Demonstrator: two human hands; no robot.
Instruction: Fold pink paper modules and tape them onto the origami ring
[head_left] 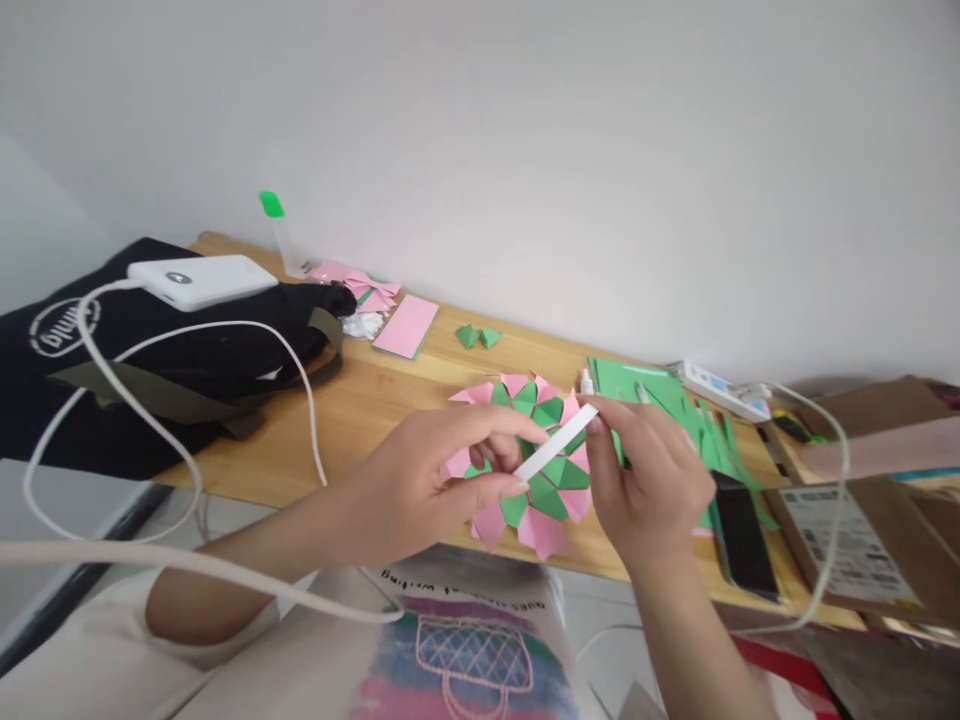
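A narrow white strip [556,446], perhaps paper or tape, slants between my two hands above the table. My left hand [450,465] pinches its lower end between thumb and index finger. The upper end sits between the thumb and fingers of my right hand [643,470]. Just below the strip lies a round paper flower [551,500] with pink outer points and green folded petals, partly hidden by my hands. Behind it, two small folded green paper pieces [478,337] rest on the wooden table.
Pink paper [407,326] and a green-capped bottle [281,235] stand towards the back left. A white power bank [206,281] lies on a black bag [172,370], its cable looping leftward. Green sheets [660,395], a phone [744,535], a power strip [720,390] and cardboard boxes [892,540] are at right.
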